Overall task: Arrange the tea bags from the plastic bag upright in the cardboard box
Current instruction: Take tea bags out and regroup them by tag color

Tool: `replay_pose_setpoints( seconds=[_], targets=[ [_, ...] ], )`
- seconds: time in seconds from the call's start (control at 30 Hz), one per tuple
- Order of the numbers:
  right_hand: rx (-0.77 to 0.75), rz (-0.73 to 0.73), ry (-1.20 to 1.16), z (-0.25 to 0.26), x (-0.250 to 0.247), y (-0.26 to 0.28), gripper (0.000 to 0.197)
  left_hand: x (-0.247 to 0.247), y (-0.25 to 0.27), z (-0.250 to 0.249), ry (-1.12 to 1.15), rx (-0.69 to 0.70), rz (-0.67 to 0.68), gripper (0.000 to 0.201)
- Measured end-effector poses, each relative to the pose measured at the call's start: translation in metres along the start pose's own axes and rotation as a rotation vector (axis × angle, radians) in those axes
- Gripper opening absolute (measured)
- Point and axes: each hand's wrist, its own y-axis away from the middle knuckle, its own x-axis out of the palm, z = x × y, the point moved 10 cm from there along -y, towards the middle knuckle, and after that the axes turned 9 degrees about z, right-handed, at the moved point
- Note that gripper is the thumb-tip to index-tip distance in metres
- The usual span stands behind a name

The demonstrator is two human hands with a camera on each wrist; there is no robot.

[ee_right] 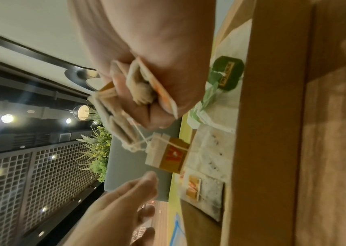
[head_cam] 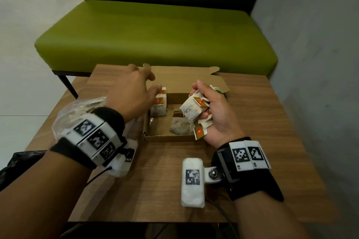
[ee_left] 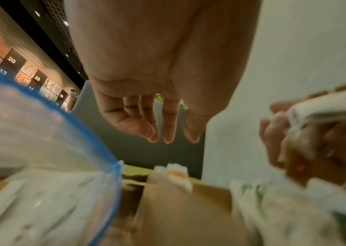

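Your right hand (head_cam: 215, 114) clutches a bundle of tea bags (head_cam: 194, 111) over the cardboard box (head_cam: 165, 137), ready to feed them in; your left hand (head_cam: 132, 93), fingers relaxed and empty, reaches toward the upright bags (head_cam: 159, 103) at the box's left wall, plastic bag (head_cam: 77, 110) by the tabletop's left edge.

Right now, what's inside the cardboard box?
Inside the cardboard box: a small upright stack of tea bags at its left wall and one loose tea bag lying on the floor. The right hand, gripping a bunch of tea bags, covers the box's right side.
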Motion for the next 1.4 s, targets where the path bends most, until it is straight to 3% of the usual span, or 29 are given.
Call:
replay_pose_setpoints(
  seconds=[0.07, 0.13, 0.23, 0.3, 0.37, 0.53, 0.73, 0.87, 1.0, 1.1, 1.2, 1.33, 1.4],
  targets=[
    [-0.034, 0.002, -0.051, 0.004, -0.001, -0.002, 0.021, -0.008, 0.014, -0.017, 0.098, 0.123, -0.032, 0.02],
    [-0.087, -0.01, -0.087, 0.011, -0.004, -0.002, 0.021, 0.009, 0.023, -0.027, 0.103, 0.169, 0.131, 0.014],
    [-0.12, 0.012, -0.105, 0.014, -0.002, 0.002, 0.024, 0.049, 0.032, -0.039, -0.041, 0.247, 0.384, 0.039],
    [-0.118, 0.047, -0.125, 0.014, 0.0, 0.003, 0.022, 0.068, 0.035, -0.044, -0.066, 0.274, 0.48, 0.056],
    [-0.111, 0.052, -0.129, 0.013, -0.001, 0.002, 0.019, 0.076, 0.034, -0.044, -0.082, 0.278, 0.506, 0.056],
    [-0.117, 0.082, -0.173, 0.013, 0.0, 0.001, 0.018, 0.056, 0.03, -0.047, -0.108, 0.295, 0.325, 0.013],
    [-0.115, 0.057, -0.165, 0.015, -0.004, 0.003, 0.016, -0.026, 0.026, -0.021, 0.299, 0.139, -0.018, 0.012],
    [-0.095, 0.025, -0.131, 0.014, -0.001, 0.007, 0.016, -0.046, 0.027, -0.006, 0.675, 0.094, -0.073, 0.009],
    [-0.058, -0.024, -0.113, 0.011, -0.002, 0.008, 0.025, -0.056, 0.029, -0.012, 0.852, 0.143, -0.121, 0.007],
    [-0.029, -0.054, -0.123, 0.007, -0.008, 0.007, 0.024, -0.065, 0.03, -0.008, 0.888, 0.135, -0.224, 0.002],
    [-0.049, -0.076, -0.15, 0.01, -0.01, 0.009, 0.027, -0.067, 0.029, 0.015, 0.86, 0.029, -0.324, 0.008],
    [-0.132, -0.026, -0.15, 0.024, 0.0, 0.013, 0.03, -0.042, 0.029, 0.029, 0.539, -0.114, -0.222, 0.013],
    [-0.148, 0.004, -0.139, 0.026, 0.005, 0.013, 0.024, -0.028, 0.032, 0.027, 0.521, -0.138, -0.15, 0.018]
  ],
)
